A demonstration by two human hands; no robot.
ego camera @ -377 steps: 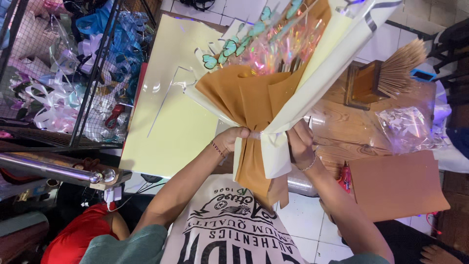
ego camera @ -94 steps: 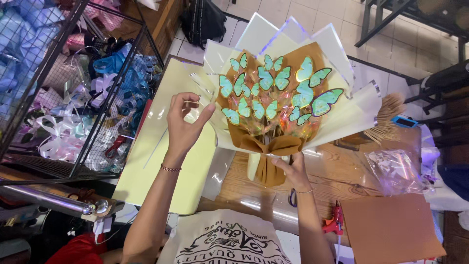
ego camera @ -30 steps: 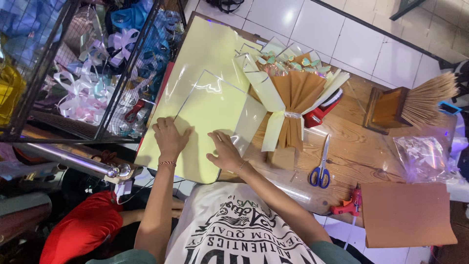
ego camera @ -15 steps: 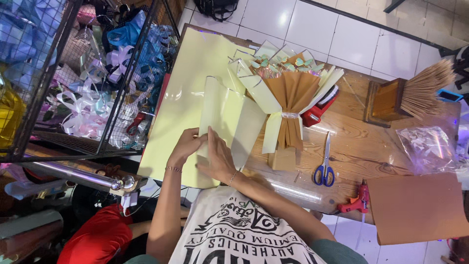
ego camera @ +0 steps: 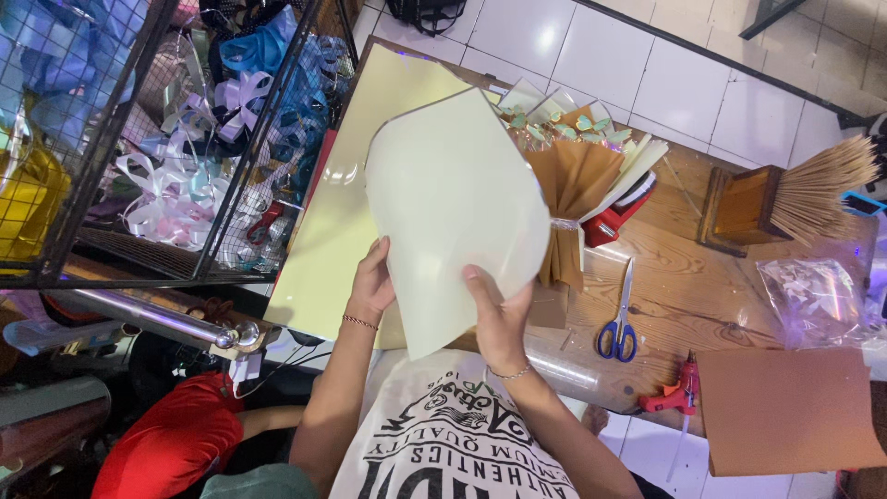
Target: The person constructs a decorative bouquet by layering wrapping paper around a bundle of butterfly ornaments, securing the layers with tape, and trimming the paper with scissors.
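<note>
Cream paper sheet (ego camera: 453, 212) is lifted off the surface (ego camera: 702, 286), long axis running near to far. Left hand (ego camera: 372, 282) pinches its left edge, right hand (ego camera: 499, 310) grips the near-right edge; bouquet (ego camera: 577, 185) lies just right.

A crinkled clear plastic bag (ego camera: 813, 291) with pale contents lies at the right of the wooden table (ego camera: 684, 277).

Blue-handled scissors (ego camera: 621, 325) lie on the wooden table (ego camera: 684, 277) near a red glue gun (ego camera: 673, 397). A wooden box of sticks (ego camera: 785, 199) stands behind them; ribbon bows (ego camera: 176, 199) fill the wire rack (ego camera: 231, 185).
</note>
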